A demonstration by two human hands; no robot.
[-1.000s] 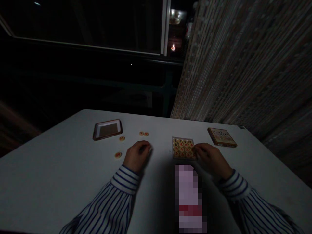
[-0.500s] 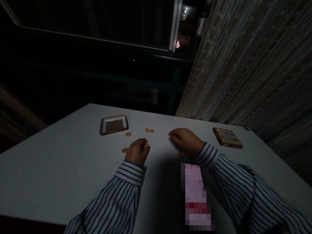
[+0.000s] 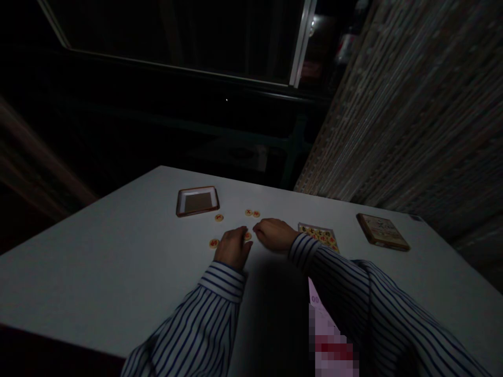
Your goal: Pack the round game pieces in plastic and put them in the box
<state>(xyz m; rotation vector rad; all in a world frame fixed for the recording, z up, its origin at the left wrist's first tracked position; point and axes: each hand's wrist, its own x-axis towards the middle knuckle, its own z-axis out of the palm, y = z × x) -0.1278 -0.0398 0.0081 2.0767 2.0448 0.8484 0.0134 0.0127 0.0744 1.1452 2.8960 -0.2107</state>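
Note:
My left hand (image 3: 231, 248) rests low over the white table, thumb apart from its bent fingers. A round xiangqi piece (image 3: 247, 236) with a red character lies face up at those fingertips, partly covered by them. Just right of that piece, my right hand (image 3: 275, 233) reaches in with loosely bent fingers; I see nothing in it, though its underside is hidden. Another xiangqi piece (image 3: 214, 243) lies left of my left hand. Beyond are a single piece (image 3: 219, 218) and a pair of pieces (image 3: 252, 213). A shallow box (image 3: 320, 236) with rows of pieces sits beyond my right wrist.
An open tray-like lid (image 3: 197, 201) stands at the table's back left. A closed decorated box (image 3: 383, 232) lies at the right. A lit phone (image 3: 334, 345) is partly under my right sleeve. A string curtain (image 3: 393, 115) hangs behind the table (image 3: 118, 251).
My right hand has moved left from over the box of pieces to beside my left hand, uncovering the rows. My left thumb has spread a little. The view has shifted slightly.

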